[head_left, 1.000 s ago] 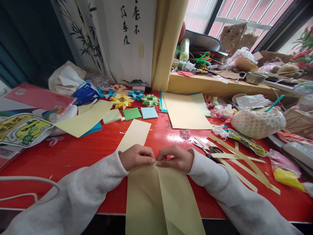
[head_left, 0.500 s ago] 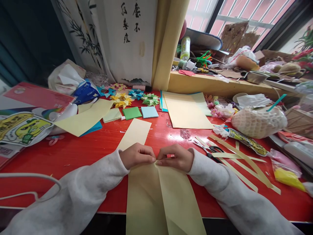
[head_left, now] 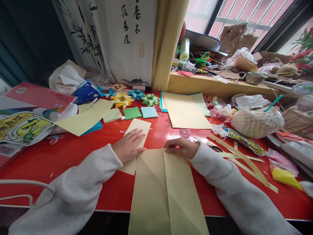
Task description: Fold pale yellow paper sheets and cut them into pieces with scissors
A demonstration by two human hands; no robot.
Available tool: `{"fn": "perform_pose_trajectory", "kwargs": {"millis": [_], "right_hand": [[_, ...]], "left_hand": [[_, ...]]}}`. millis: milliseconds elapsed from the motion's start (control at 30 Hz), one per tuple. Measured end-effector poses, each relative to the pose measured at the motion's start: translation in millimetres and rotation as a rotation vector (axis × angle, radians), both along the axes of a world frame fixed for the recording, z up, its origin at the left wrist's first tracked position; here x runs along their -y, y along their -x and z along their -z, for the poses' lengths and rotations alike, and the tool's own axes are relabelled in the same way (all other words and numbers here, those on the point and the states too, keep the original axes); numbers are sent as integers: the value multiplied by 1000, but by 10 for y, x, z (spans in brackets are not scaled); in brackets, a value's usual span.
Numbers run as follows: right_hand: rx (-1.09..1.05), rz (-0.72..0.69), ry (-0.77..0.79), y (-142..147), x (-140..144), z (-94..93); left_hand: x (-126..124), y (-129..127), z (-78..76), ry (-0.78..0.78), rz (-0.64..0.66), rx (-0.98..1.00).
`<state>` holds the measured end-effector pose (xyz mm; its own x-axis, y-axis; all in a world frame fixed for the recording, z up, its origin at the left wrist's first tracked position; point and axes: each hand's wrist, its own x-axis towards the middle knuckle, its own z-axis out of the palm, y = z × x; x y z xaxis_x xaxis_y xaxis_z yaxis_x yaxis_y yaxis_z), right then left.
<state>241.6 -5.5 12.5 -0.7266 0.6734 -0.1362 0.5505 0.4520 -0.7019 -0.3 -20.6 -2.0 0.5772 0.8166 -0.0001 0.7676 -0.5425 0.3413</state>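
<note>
A pale yellow sheet point(head_left: 151, 195), creased lengthwise and diagonally, overhangs the table point(head_left: 113, 202) beside a smaller matching piece point(head_left: 140, 125).

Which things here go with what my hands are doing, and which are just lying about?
Belongs:
Creased pale-yellow sheet, pinched by the right hand
Pale-yellow paper piece under the left hand
Probably the stacked cream sheets

Apparently just lying about:
Blue tissue pack
White cable
Bag with yellow contents
Net-wrapped object with teal straw

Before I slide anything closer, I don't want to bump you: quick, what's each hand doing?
Left hand: open, fingers spread over the paper strip.
Right hand: closed, pinching the top edge of the folded sheet.
</note>
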Motion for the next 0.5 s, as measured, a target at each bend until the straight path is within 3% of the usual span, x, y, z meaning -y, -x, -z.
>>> {"fn": "perform_pose_trajectory", "kwargs": {"millis": [133,300,400,500], "right_hand": [[165,-2,-19,-88,-69,5],[229,126,-135,-34,-99,69],[124,224,-291,80,-108,161],[54,293,-486,173,-128,226]], "left_hand": [[-21,182,4,23,19,-230],[-62,328,-141,16,-61,-300],[-45,226,-150,-128,-45,-212],[35,8,-81,-139,116,-106]]}}
